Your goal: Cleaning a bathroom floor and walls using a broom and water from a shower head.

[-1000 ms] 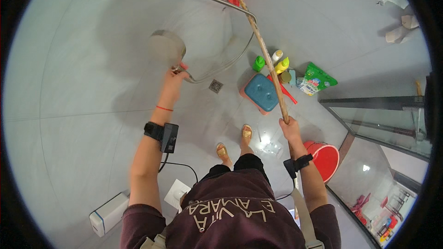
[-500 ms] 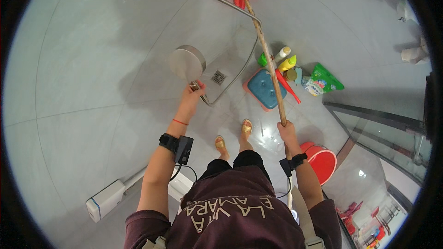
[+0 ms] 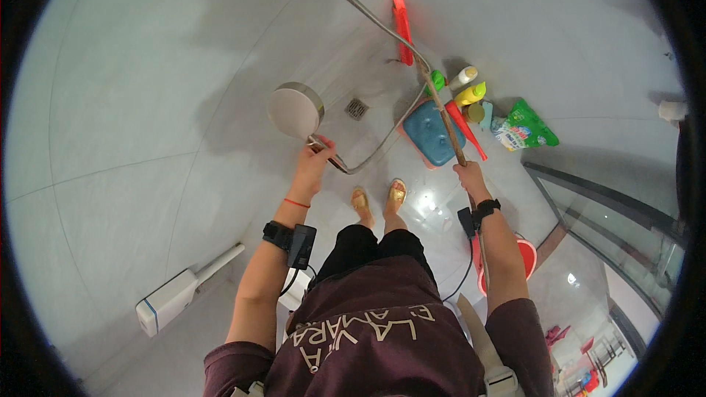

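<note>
My left hand [image 3: 312, 163] is closed around the handle of a round silver shower head [image 3: 296, 109]. Its pale face shows at the left, and I cannot make out whether water runs from it. From the handle a metal hose [image 3: 385, 141] loops over to the right and up past the pole. My right hand [image 3: 473, 180] grips a long wooden pole [image 3: 444, 115], which slants away over a blue-topped stool [image 3: 425, 132]. At the pole's far end is a narrow red head [image 3: 402, 28], near the wall corner; its exact kind is unclear.
A square floor drain [image 3: 357, 109] lies left of the stool. Bottles [image 3: 471, 93], a red stick-like thing [image 3: 465, 129] and a green bag [image 3: 526, 127] stand to its right. By my right forearm is a red bucket [image 3: 526, 256]; a dark-framed glass door [image 3: 596, 220] rises beyond it.
My right hand has moved forward along with its forearm. The pole's red head has come down the wall side, nearer to the floor corner. The shower head has turned slightly, still in my left hand.
</note>
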`<state>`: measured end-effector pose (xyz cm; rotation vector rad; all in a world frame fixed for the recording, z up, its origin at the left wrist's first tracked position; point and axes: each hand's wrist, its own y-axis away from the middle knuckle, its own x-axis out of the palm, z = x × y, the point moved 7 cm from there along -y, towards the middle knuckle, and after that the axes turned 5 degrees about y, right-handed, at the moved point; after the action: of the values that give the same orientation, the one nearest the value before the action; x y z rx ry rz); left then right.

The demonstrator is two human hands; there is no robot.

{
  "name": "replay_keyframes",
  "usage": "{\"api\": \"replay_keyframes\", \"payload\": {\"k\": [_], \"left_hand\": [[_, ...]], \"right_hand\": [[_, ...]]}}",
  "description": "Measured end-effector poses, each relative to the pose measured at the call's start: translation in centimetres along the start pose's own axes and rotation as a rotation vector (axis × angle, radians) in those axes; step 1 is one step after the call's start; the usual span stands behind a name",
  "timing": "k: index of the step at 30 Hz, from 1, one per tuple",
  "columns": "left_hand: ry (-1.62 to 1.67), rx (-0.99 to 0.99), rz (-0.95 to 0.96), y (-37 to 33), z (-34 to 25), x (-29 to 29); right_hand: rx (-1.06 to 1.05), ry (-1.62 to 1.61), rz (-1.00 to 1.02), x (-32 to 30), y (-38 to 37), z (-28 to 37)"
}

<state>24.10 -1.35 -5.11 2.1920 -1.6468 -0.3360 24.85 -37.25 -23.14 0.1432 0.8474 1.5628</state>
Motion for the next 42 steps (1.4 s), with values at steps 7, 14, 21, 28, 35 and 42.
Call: {"api": "replay_keyframes", "payload": {"k": [7,14,21,28,35,42], "left_hand": [[0.027,-0.102,-0.018,0.1,0.8,-0.4],[0.15,-0.109,0.022,0.2,1.3,-0.6],[0.159,-0.031,-0.05,0.3,0.2,-0.6],[0.229,0.052,0.004,0.8,-3.7,2.3],[0.213,-0.005,0.002,1.1,-4.7,2.4],[0.422,-0.177,-0.163,1.3,-2.3,0.6]], "right_hand": [[-0.055,0.107,-0.049,-1.6,2.1,0.1],[0.26,-0.16,0.343,-3.1,8.4,-1.3],[-0.145,-0.192,0.261,-4.0,3.5,5.7],[-0.256,1.231,-0.234,-12.1,-3.9,12.4],[-0.422,1.382,-0.258,-16.1,-0.4,22.8],[-0.364,1.416,-0.155,-12.2,-1.0,28.8]]}}
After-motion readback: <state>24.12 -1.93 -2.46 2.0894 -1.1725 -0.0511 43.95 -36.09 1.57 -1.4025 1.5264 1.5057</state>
